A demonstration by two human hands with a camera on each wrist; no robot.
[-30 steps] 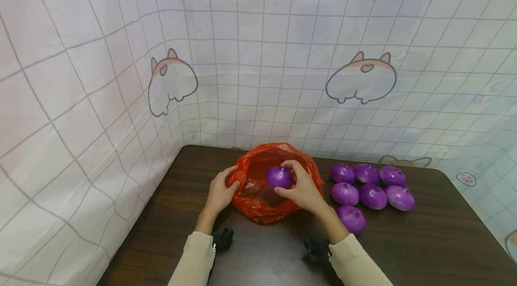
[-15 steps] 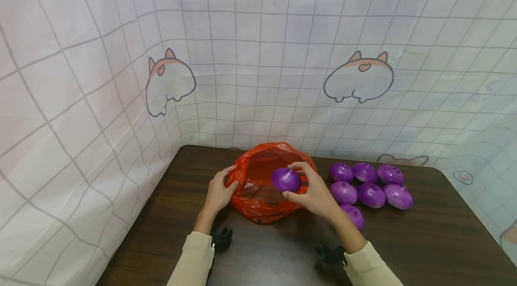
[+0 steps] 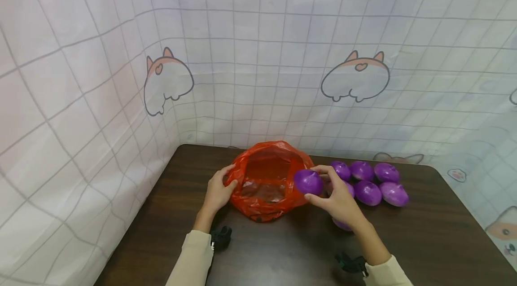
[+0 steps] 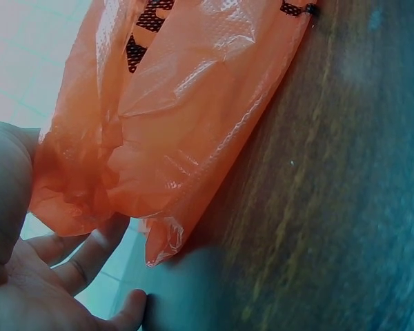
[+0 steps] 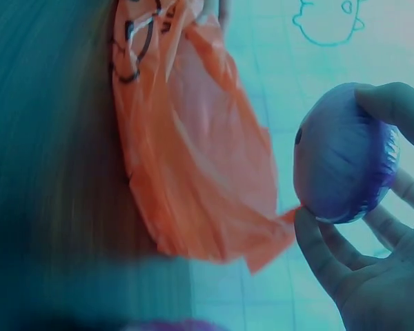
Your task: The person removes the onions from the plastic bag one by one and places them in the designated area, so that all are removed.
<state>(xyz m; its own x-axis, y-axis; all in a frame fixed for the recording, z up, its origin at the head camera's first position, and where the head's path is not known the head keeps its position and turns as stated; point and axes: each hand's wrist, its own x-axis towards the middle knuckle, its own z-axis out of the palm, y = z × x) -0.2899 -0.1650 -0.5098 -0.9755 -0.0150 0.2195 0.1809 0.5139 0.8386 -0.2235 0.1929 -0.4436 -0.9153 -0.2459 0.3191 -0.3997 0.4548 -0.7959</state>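
Note:
An orange-red plastic bag [image 3: 260,209] stands on the table with its mouth spread wide; its inside looks bare of onions. On its left rim is my left hand [image 3: 218,194], thumb and fingers on either side of the plastic [image 4: 186,131]. My right hand [image 3: 342,204] holds a shiny purple onion [image 3: 308,182] between thumb and fingers, at the right edge of the bag's mouth. The right wrist view has this onion [image 5: 338,158] up close, with the bag [image 5: 200,152] just beyond it. More purple onions [image 3: 362,171] lie grouped to the right, some partly hidden by the right hand.
The dark wooden table [image 3: 258,250] backs onto a white grid-patterned cloth [image 3: 258,52] with cartoon drawings, which also hangs along the left side. Black wrist devices [image 3: 221,237] are strapped to both wrists.
My right hand has moved right with the onion, from over the middle of the bag's mouth to its right edge. The left hand has stayed on the rim.

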